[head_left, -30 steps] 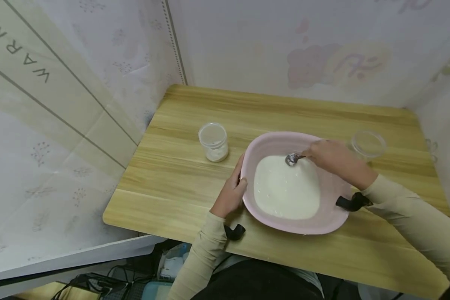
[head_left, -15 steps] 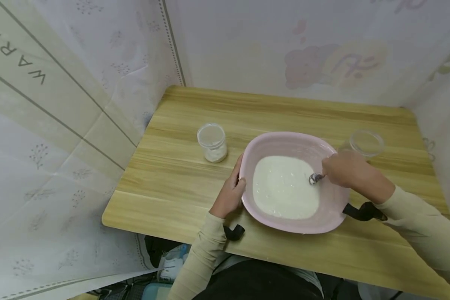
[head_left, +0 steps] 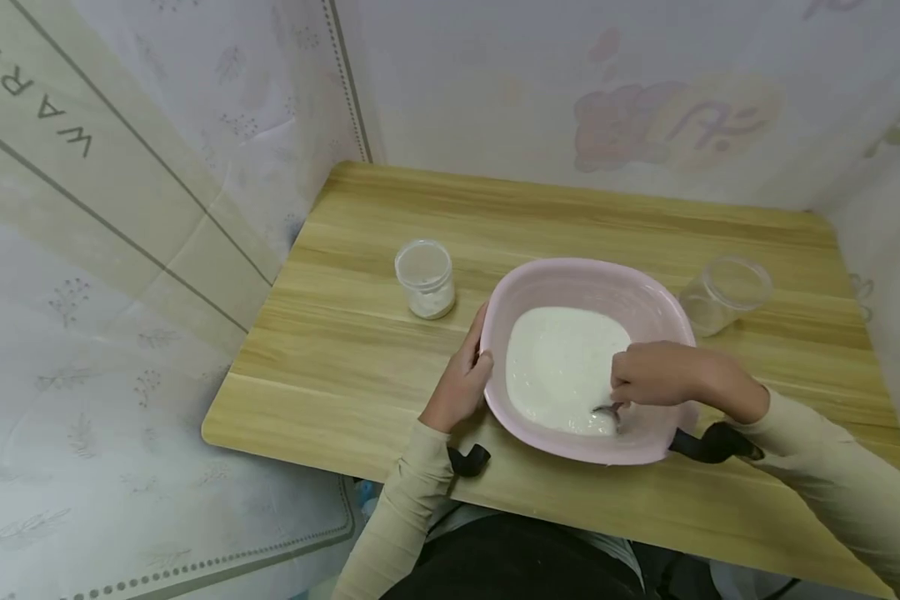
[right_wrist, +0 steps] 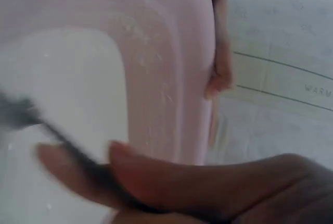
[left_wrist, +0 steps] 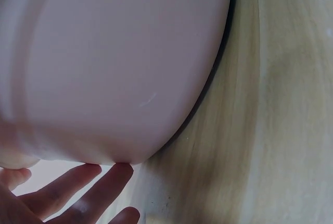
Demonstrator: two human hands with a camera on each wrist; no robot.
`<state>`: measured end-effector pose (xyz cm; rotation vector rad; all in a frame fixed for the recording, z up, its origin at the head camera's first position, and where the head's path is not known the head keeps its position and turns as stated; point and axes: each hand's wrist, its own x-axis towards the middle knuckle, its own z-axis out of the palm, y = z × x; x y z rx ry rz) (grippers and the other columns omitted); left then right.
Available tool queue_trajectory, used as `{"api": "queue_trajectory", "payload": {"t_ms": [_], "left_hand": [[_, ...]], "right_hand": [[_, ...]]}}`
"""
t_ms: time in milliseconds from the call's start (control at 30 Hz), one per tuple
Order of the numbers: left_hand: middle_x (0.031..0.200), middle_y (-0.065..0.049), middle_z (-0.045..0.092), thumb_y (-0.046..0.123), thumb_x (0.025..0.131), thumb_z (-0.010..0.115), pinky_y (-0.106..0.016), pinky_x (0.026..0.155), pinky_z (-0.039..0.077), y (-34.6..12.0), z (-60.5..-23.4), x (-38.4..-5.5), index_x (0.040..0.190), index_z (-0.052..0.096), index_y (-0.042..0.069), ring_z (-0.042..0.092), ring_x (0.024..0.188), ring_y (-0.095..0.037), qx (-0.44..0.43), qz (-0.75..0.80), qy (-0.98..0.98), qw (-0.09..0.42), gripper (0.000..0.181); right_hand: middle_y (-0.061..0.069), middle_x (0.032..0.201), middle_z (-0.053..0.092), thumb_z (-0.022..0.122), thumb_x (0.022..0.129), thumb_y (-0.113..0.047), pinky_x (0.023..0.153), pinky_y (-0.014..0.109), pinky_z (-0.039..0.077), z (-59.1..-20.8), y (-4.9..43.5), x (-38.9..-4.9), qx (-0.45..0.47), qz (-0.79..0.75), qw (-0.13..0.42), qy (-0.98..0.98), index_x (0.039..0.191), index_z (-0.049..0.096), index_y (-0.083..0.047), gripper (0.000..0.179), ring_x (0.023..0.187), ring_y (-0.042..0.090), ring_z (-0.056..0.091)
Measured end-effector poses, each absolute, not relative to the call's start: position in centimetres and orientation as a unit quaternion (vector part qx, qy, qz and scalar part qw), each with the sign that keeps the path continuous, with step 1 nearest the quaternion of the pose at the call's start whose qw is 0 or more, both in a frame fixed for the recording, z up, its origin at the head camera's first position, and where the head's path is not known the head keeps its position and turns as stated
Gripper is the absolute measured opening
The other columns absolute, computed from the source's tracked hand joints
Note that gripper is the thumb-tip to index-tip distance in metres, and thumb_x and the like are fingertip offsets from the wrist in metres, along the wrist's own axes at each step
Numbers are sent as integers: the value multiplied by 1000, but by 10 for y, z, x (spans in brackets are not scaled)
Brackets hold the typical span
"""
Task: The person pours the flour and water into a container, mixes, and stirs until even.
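A pink plastic basin [head_left: 592, 275] stands on the wooden table, with a white liquid [head_left: 562, 358] covering its bottom. At the basin's left side my left hand [head_left: 461, 383] holds it, the thumb at the rim. In the left wrist view the fingers [left_wrist: 106, 187] of that hand touch the outer wall. My right hand [head_left: 660, 375] reaches over the right side and grips a metal spoon [head_left: 609, 411] by its handle. The spoon's bowl dips into the liquid near the front right and is partly hidden; it is blurred in the right wrist view.
A clear jar [head_left: 426, 283] with white contents stands left of the basin. Another clear plastic jar [head_left: 727, 292] stands behind my right hand, close to the basin's right rim. Patterned curtains [head_left: 510, 92] hang around the table [head_left: 330, 333].
My right hand has swept the spoon from the back of the basin along the right side to the front right. My left hand has kept its place on the rim.
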<state>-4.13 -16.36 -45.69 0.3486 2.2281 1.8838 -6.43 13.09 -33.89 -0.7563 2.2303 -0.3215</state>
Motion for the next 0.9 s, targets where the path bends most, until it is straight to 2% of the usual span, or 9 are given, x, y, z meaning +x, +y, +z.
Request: {"api": "queue_trajectory", "payload": {"t_ms": [100,300,333,467,567,667,767,833,900], "left_hand": [[172,16,21,15,106,37,-47,117,44,-164,-457,-42,168,14,38,45,147,-19,119,637,755,97,70],[173,15,19,16,107,36,-47,120,41,-162,-461,-42,169,13,34,40,151,-18,128,640,751,99,69],[173,15,19,17,107,37,-47,120,41,-160,-461,-42,169,13,34,40,151,-18,127,639,752,98,68],[172,14,21,19,105,38,-47,120,41,-155,-459,-40,169,15,33,44,148,-18,124,632,759,93,69],[172,15,23,19,104,38,-46,120,40,-153,-457,-39,168,15,36,45,147,-18,128,630,760,98,70],[172,16,23,19,104,38,-46,119,42,-152,-457,-39,168,15,39,46,147,-20,132,631,757,105,70],[172,16,23,20,105,38,-47,114,47,-151,-458,-39,167,15,41,50,143,-22,130,633,756,108,69],[171,16,24,21,106,38,-47,110,50,-151,-458,-38,167,15,42,53,140,-24,128,632,757,108,69],[172,15,24,21,106,38,-47,108,52,-150,-458,-38,168,15,40,55,137,-25,129,630,758,108,69]], "right_hand": [[-5,92,75,59,104,-23,60,23,38,-350,119,-72,-288,-182,386,857,88,80,-17,27,62,5,40],[-4,68,55,56,107,-25,54,24,33,-369,105,-91,-238,-235,391,857,95,80,-9,32,55,9,33],[-2,66,51,55,107,-26,56,25,34,-370,105,-94,-235,-234,382,863,96,80,-9,32,56,10,35],[7,89,75,55,107,-23,66,30,41,-377,106,-107,-241,-215,302,897,102,81,-8,30,70,12,50],[10,97,78,57,107,-18,68,30,41,-378,111,-112,-237,-201,243,919,102,81,-6,27,69,12,51],[1,64,58,57,106,-15,60,28,32,-375,120,-114,-230,-159,188,942,77,72,-9,33,58,11,36],[-5,57,26,51,105,-15,56,28,23,-369,131,-115,-204,-107,165,959,60,42,-19,46,57,11,23],[-6,57,23,48,103,-17,55,28,23,-364,140,-114,-182,-80,174,965,59,30,-21,48,57,12,24],[-5,58,29,46,101,-15,54,28,26,-359,150,-111,-170,-67,200,963,59,34,-20,44,56,14,29]]}}
